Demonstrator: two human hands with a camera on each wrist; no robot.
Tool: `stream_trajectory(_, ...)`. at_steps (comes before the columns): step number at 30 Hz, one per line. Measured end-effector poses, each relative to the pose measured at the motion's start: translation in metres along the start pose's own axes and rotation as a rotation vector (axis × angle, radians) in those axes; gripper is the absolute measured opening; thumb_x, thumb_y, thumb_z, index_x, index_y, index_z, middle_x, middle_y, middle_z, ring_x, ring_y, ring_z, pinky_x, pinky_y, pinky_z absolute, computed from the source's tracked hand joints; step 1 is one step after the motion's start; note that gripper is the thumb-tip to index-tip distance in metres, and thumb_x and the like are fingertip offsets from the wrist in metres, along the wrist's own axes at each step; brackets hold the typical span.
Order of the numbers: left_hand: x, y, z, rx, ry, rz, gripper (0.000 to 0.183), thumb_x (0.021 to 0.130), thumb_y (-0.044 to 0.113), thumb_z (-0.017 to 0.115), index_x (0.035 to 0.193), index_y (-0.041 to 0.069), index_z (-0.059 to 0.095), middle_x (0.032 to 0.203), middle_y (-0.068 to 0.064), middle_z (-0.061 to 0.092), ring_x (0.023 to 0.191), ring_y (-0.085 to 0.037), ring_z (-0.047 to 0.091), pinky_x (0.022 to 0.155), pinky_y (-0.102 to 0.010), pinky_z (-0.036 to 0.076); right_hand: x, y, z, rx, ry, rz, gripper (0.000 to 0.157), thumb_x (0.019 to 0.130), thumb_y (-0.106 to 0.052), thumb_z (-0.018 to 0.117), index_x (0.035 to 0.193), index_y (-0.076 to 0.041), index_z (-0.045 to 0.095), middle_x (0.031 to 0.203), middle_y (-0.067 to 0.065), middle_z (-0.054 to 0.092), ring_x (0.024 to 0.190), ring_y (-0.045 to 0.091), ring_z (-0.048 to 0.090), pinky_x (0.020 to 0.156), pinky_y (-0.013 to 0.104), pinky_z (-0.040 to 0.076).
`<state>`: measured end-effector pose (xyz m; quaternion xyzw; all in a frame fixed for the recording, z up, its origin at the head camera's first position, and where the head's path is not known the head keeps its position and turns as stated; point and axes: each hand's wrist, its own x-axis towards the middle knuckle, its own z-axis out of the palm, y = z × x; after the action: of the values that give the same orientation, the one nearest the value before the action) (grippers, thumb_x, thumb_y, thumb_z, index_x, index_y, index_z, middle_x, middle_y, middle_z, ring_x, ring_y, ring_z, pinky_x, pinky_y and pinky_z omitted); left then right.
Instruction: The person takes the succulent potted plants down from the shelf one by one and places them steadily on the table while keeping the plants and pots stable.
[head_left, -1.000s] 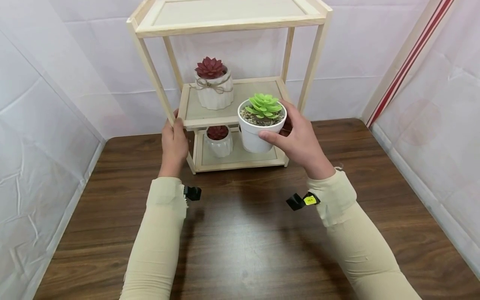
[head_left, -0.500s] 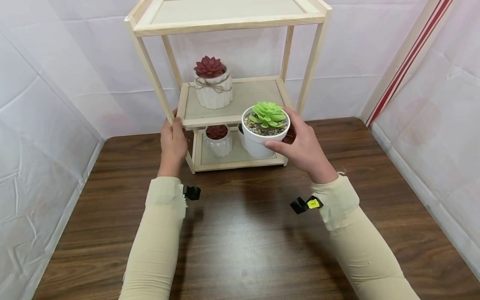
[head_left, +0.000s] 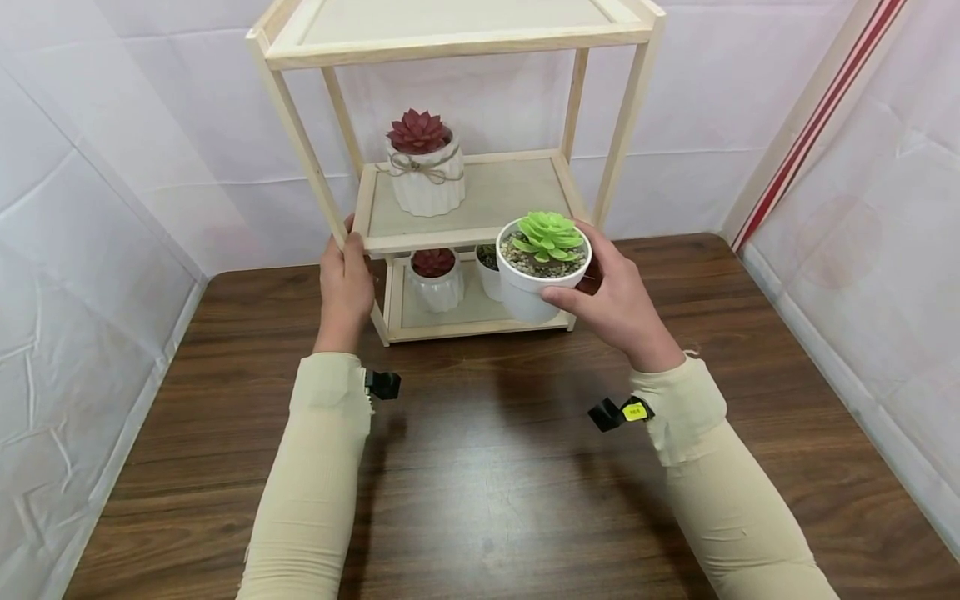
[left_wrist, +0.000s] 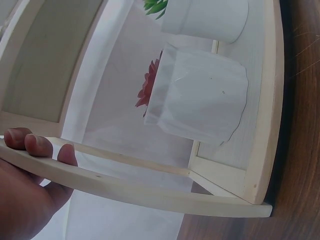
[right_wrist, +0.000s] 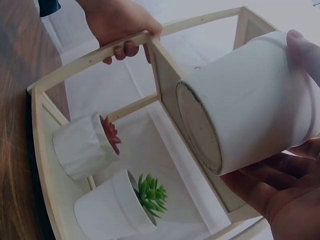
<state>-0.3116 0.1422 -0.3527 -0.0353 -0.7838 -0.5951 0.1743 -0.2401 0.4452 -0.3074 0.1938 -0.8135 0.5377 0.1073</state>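
In the head view my right hand [head_left: 618, 300] holds a green potted succulent [head_left: 534, 296] by the side of its white pot, thumb in front and fingers behind. The pot hangs before the front edge of the wooden shelf rack [head_left: 517, 196], slightly tilted, and its underside shows in the right wrist view. My left hand [head_left: 345, 292] grips the rack's left front post; its fingertips [left_wrist: 39, 146] curl over the wood in the left wrist view. On the middle shelf stands a red succulent [head_left: 426, 179] in a ribbed white pot tied with twine.
Two pots stand on the bottom shelf: a smaller red succulent [head_left: 437, 287] at left and a green succulent [right_wrist: 115, 210] in a white pot beside it. The rack stands toward the back of a dark wooden table [head_left: 480, 483]. White cloth [head_left: 847, 167] hangs behind and at both sides.
My right hand has brought the green potted succulent down, to the right and nearer to me, uncovering more of the bottom-shelf pot behind it. My left hand stays on the post.
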Motion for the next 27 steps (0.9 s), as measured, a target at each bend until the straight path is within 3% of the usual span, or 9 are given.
stream_trajectory(8, 0.005, -0.012, 0.001, 0.001, 0.018, 0.022, 0.044, 0.098, 0.042, 0.022, 0.138, 0.029, 0.036, 0.071, -0.003, 0.042, 0.060, -0.016, 0.039, 0.058, -0.028, 0.043, 0.000, 0.025, -0.007, -0.053, 0.011, 0.028, 0.074, 0.072, -0.018, 0.077, 0.134, -0.033, 0.039, 0.122, 0.000, 0.055, 0.098, 0.013, 0.059, 0.078, 0.020, 0.050)
stream_trajectory(18, 0.004, -0.010, 0.001, -0.009, 0.010, 0.011, 0.043, 0.098, 0.040, 0.022, 0.138, 0.029, 0.036, 0.067, -0.001, 0.040, 0.057, -0.016, 0.037, 0.056, -0.028, 0.042, -0.005, 0.035, -0.014, -0.086, 0.014, 0.026, 0.075, 0.074, -0.020, 0.075, 0.136, -0.031, 0.036, 0.126, -0.001, 0.051, 0.102, 0.013, 0.056, 0.079, 0.021, 0.050)
stream_trajectory(27, 0.005, -0.011, 0.002, 0.019, 0.009, -0.002, 0.044, 0.098, 0.043, 0.021, 0.139, 0.031, 0.033, 0.078, 0.001, 0.045, 0.063, -0.017, 0.041, 0.060, -0.028, 0.044, -0.010, 0.042, -0.019, -0.107, 0.017, 0.021, 0.080, 0.072, -0.015, 0.076, 0.139, -0.030, 0.033, 0.127, 0.001, 0.051, 0.101, 0.011, 0.056, 0.076, 0.017, 0.049)
